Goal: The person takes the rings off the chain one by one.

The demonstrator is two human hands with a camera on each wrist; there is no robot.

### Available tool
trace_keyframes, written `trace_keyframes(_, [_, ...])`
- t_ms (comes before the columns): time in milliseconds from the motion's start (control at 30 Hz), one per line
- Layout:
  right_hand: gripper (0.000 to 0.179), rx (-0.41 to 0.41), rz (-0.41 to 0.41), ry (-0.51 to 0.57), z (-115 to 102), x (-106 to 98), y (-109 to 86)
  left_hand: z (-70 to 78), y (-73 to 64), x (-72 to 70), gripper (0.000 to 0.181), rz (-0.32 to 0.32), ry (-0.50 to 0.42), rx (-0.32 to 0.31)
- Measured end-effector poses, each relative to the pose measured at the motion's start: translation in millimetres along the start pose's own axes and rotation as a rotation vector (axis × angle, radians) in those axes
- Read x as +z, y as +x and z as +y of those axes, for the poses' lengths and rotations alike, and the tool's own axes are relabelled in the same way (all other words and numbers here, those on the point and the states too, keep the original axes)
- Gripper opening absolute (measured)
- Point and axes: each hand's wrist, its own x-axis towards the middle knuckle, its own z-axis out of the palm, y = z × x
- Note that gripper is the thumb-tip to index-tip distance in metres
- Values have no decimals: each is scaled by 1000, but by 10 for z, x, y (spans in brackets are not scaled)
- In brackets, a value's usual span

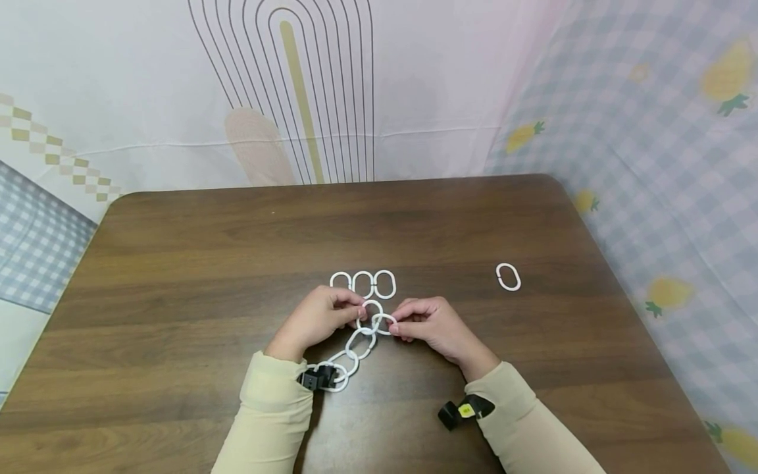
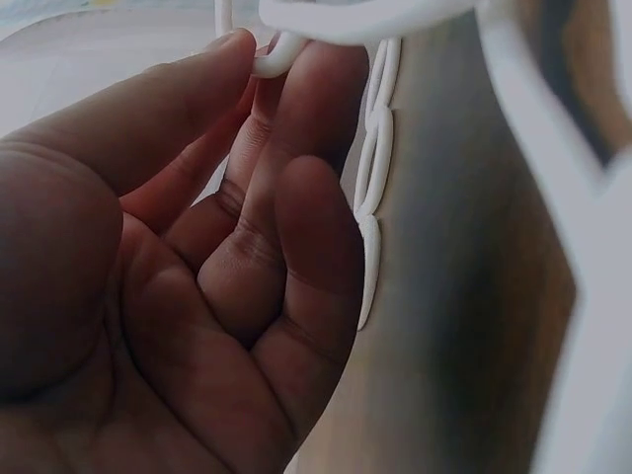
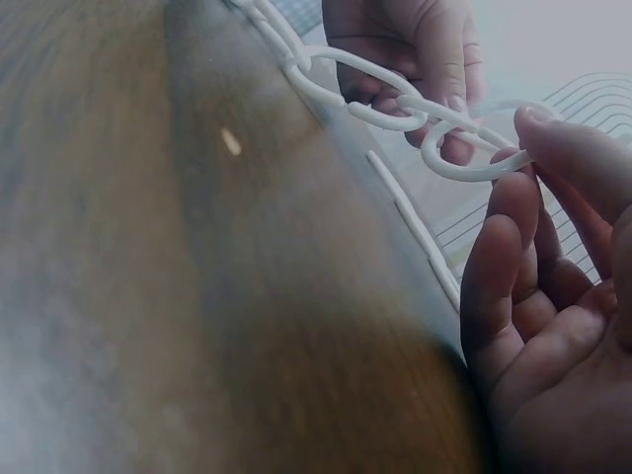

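In the head view my left hand (image 1: 316, 317) pinches a white oval plastic link (image 1: 373, 302) between thumb and fingertips. That link meets the top end of a chain of white links (image 1: 368, 331), which slants down past the left wrist. My right hand (image 1: 435, 326) pinches another white link (image 1: 385, 316), which loops through the chain beside the left hand's link. The right wrist view shows thumb and forefinger on the end of this curved link (image 3: 469, 173), with the chain running off to the upper left. Close up, the left fingertips grip a link end (image 2: 281, 56).
Three loose white links stand in a row (image 1: 385, 284) just beyond the hands on the brown wooden table (image 1: 207, 263). Another single link (image 1: 508, 277) lies off to the right. Patterned cloth (image 1: 438, 79) hangs behind the table's far edge.
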Motion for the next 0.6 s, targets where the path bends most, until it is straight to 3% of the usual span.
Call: trace_keyframes(600, [17, -10, 14, -17, 29, -11, 13, 8, -13, -18, 12, 8, -3, -1])
